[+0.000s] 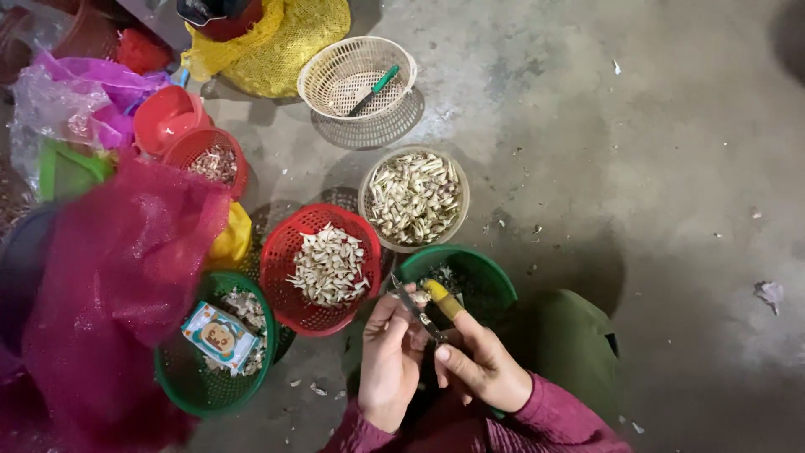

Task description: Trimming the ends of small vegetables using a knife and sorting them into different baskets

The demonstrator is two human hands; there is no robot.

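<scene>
My left hand (pixel 390 356) pinches a small pale garlic clove (pixel 418 297) over a green basket (pixel 490 277). My right hand (pixel 482 361) grips a small knife (pixel 417 312) whose blade touches the clove; its index finger wears a yellow finger guard (pixel 442 299). Both hands meet close together at the bottom centre. A red basket (pixel 289 252) of peeled cloves sits just left of them.
A beige basket (pixel 457 189) of cloves stands behind the green one. A beige basket (pixel 335 63) farther back holds a green-handled knife (pixel 375 89). At left are another green basket (pixel 180 382) with a small box (pixel 220 335), a pink mesh sack (pixel 117 277) and a yellow sack (pixel 285 42).
</scene>
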